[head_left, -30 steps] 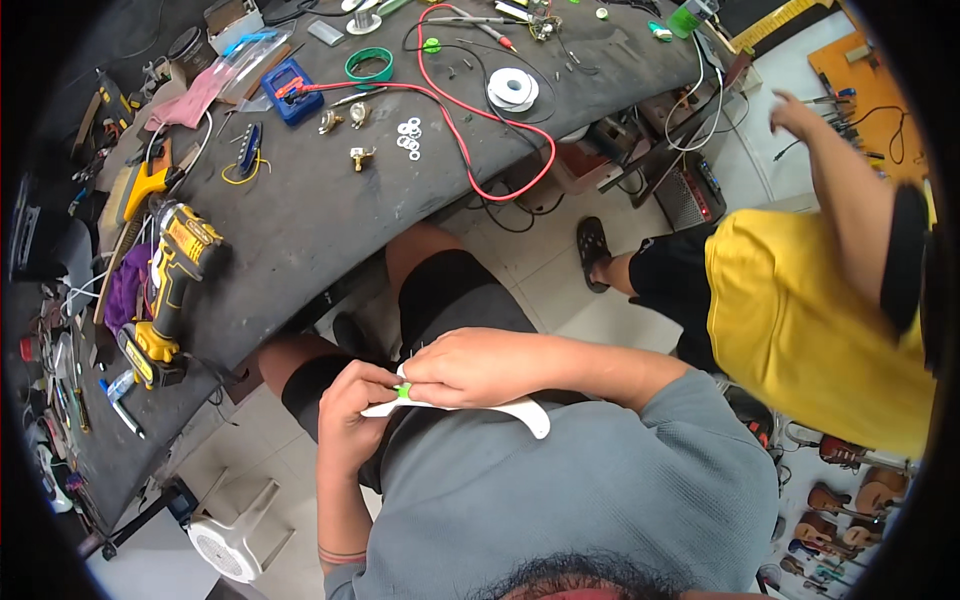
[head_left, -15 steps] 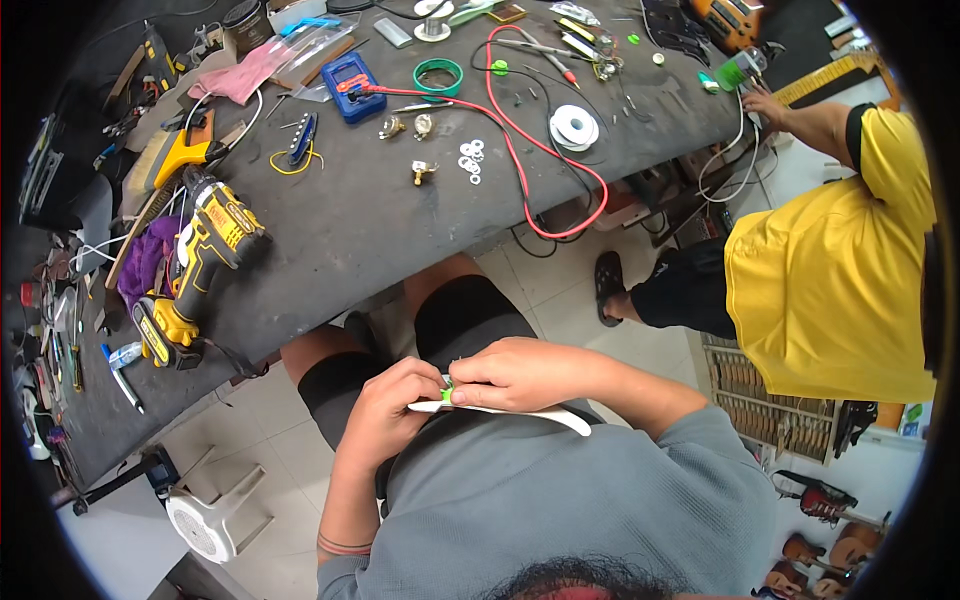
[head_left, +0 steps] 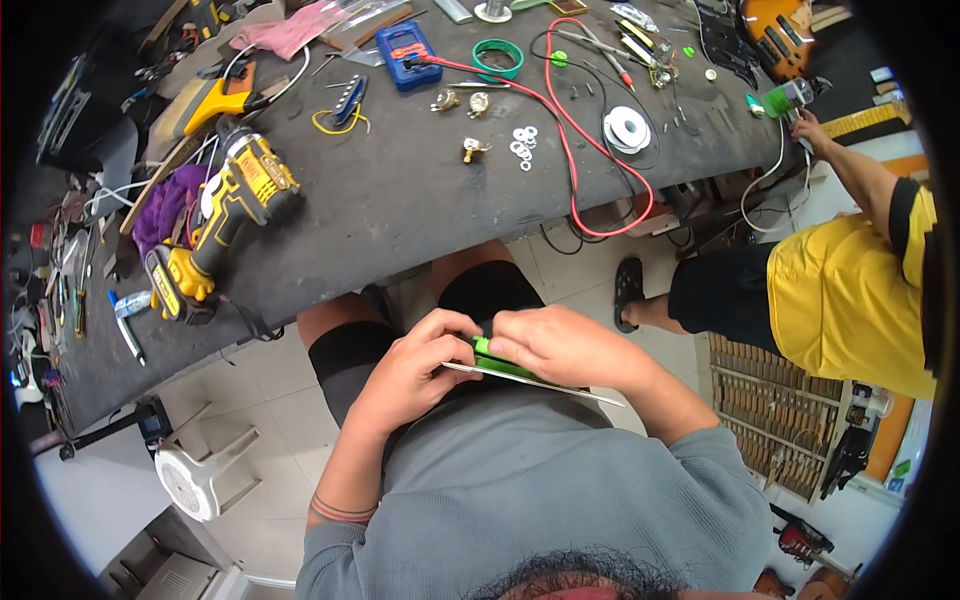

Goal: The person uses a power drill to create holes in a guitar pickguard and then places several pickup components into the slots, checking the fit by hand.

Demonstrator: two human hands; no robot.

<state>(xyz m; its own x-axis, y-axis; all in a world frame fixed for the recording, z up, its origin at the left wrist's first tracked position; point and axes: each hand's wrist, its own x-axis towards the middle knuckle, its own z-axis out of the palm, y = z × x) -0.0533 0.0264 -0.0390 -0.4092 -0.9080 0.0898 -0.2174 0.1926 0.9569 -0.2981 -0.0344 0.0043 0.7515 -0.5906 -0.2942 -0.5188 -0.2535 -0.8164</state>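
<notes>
With the yellow-and-black drill (head_left: 255, 185) as the mark, the thin white plate (head_left: 540, 383) lies to its right and nearer the body, seen nearly edge-on above the lap. The left hand (head_left: 410, 370) grips its left end narrowly between curled fingers; the right hand (head_left: 570, 345) is closed over its upper side, thumb beside a bright green piece (head_left: 483, 345). The fingers hide much of both. The drill rests on the dark workbench (head_left: 350, 215), whose front edge runs between it and the hands. Left of the drill is a purple cloth (head_left: 168, 210); just beyond it, a yellow-handled brush (head_left: 225, 98). Beyond and to its right lie a blue multimeter (head_left: 408, 57) and a green ring (head_left: 497, 60); farther right, white washers (head_left: 523, 147), a looped red lead (head_left: 572, 170) and a white spool (head_left: 627, 130). Well right of the drill stands a co-worker in a yellow shirt (head_left: 840, 300).
</notes>
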